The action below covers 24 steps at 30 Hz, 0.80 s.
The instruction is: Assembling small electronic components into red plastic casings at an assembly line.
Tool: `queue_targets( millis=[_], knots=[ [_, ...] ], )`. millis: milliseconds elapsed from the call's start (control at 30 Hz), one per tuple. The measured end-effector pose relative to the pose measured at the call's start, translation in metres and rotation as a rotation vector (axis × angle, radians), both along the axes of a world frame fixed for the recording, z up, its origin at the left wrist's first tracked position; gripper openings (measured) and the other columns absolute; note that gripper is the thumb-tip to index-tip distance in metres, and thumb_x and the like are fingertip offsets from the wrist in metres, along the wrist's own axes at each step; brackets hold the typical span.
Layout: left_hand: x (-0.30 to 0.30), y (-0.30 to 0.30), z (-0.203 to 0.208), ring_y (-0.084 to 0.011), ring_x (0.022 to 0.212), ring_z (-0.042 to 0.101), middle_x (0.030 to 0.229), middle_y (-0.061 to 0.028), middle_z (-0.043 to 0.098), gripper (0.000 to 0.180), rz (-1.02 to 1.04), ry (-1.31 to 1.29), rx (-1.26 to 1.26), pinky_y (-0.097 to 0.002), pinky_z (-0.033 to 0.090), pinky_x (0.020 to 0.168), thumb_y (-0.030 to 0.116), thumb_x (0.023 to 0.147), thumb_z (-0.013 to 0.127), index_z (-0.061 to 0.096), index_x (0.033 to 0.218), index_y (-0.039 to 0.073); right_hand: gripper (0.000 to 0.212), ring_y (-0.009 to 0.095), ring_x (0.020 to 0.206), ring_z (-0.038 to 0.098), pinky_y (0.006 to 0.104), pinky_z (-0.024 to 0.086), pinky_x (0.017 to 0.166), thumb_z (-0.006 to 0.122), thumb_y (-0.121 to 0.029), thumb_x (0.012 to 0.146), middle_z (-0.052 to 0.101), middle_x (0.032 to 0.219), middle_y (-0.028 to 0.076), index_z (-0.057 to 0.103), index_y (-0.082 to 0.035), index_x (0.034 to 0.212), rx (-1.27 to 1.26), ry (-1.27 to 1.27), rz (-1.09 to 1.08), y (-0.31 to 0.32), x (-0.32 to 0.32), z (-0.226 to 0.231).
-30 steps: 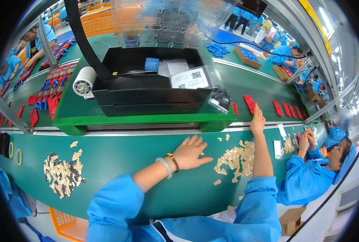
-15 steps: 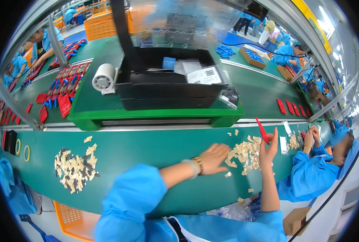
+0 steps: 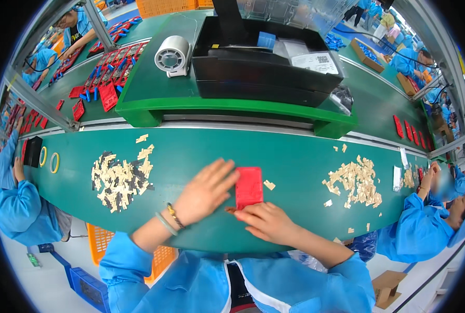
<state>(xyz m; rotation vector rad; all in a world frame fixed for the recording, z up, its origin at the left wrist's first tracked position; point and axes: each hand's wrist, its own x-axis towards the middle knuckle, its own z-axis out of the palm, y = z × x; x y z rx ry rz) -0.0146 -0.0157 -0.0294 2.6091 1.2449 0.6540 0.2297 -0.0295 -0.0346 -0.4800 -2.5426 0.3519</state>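
A red flat part [image 3: 249,187] is laid on the green surface [image 3: 295,161] near its front edge. It is touched by the flat, unclenched left hand [image 3: 205,191]; its near end is pressed by the right hand [image 3: 266,221], loosely curled.

Red plate [image 3: 249,187] now down on the belt [image 3: 295,161], both hands newly at it.
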Motion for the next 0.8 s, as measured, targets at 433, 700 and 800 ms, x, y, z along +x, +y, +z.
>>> queue_targets(
  millis=[433, 700, 800],
  knots=[
    [0.066, -0.003, -0.024, -0.0367, 0.114, 0.052, 0.117, -0.0225, 0.055, 0.046, 0.049, 0.135, 0.202, -0.0430, 0.045, 0.096, 0.026, 0.081, 0.066, 0.059, 0.111, -0.008, 0.012, 0.003, 0.052, 0.051, 0.0182, 0.040, 0.047, 0.069, -0.009, 0.086, 0.060, 0.062, 0.000, 0.063, 0.000, 0.082, -1.174, 0.492, -0.640, 0.084, -0.009, -0.016],
    [0.075, -0.006, -0.020, -0.0354, 0.110, 0.054, 0.114, -0.0234, 0.055, 0.048, 0.101, 0.207, 0.198, -0.0415, 0.047, 0.095, 0.028, 0.082, 0.064, 0.059, 0.110, -0.010, 0.011, 0.004, 0.052, 0.051, 0.0204, 0.040, 0.045, 0.070, -0.008, 0.085, 0.061, 0.062, 0.001, 0.064, 0.001, 0.081, -1.097, 0.417, -0.693, 0.081, -0.008, -0.022],
    [0.076, -0.005, -0.022, -0.0350, 0.109, 0.054, 0.114, -0.0233, 0.055, 0.047, 0.107, 0.195, 0.190, -0.0412, 0.047, 0.094, 0.028, 0.082, 0.064, 0.059, 0.109, -0.010, 0.010, 0.003, 0.053, 0.051, 0.0196, 0.040, 0.046, 0.070, -0.007, 0.085, 0.062, 0.064, 0.001, 0.064, 0.001, 0.082, -1.049, 0.393, -0.708, 0.081, -0.010, -0.020]
  ],
)
